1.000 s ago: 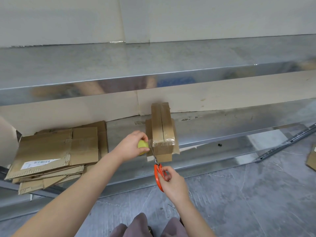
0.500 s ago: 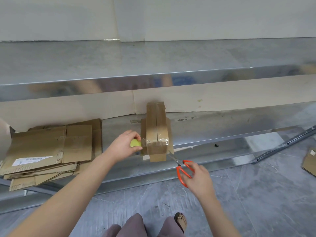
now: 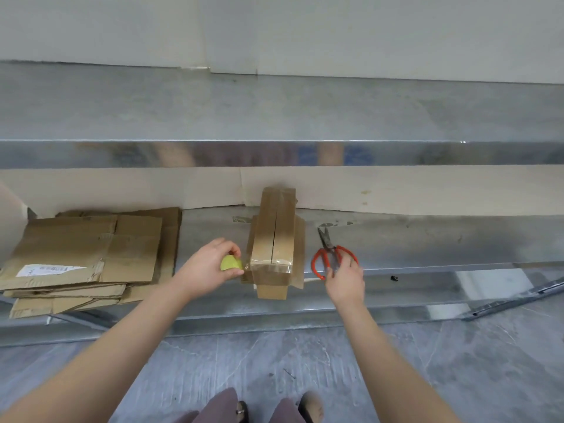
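The taped cardboard box [image 3: 276,239] stands on the shelf [image 3: 427,239] between the hands. The left hand [image 3: 207,270], at its 9 o'clock, grips a yellow-green tape roll [image 3: 231,263]. The right hand [image 3: 345,282], at its 4 o'clock, pinches the red scissors [image 3: 331,254].

Left hand [image 3: 210,267] curled, gripping; right hand [image 3: 345,280] pinching, arms outstretched

Even, diffuse light, moderately bright; shadows faint. The steel shelf lip [image 3: 274,154] carries smeared reflections. Wide-angle bending at edges; slight softness overall.
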Demonstrator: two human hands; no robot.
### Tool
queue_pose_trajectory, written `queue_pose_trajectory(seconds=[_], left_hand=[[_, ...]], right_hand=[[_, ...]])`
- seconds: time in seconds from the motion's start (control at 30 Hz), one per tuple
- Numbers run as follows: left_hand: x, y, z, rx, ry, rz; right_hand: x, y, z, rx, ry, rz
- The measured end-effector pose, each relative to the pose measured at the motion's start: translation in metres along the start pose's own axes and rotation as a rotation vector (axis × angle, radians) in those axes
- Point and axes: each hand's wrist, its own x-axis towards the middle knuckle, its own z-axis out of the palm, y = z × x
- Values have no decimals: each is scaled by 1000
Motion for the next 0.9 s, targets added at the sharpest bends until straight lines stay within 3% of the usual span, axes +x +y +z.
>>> queue_pose_trajectory(seconds=[0.23,0.53,0.9], left_hand=[[-3,0,-1,9,11,-23],[5,6,-2,-7,-3,5],[2,-13,-6,-83,-49,40]], right_hand=[[-3,0,-6,-162,-23,-172],[-100,-48,-4,15,146,-592],[-102,-70,21,-93,91,-489]])
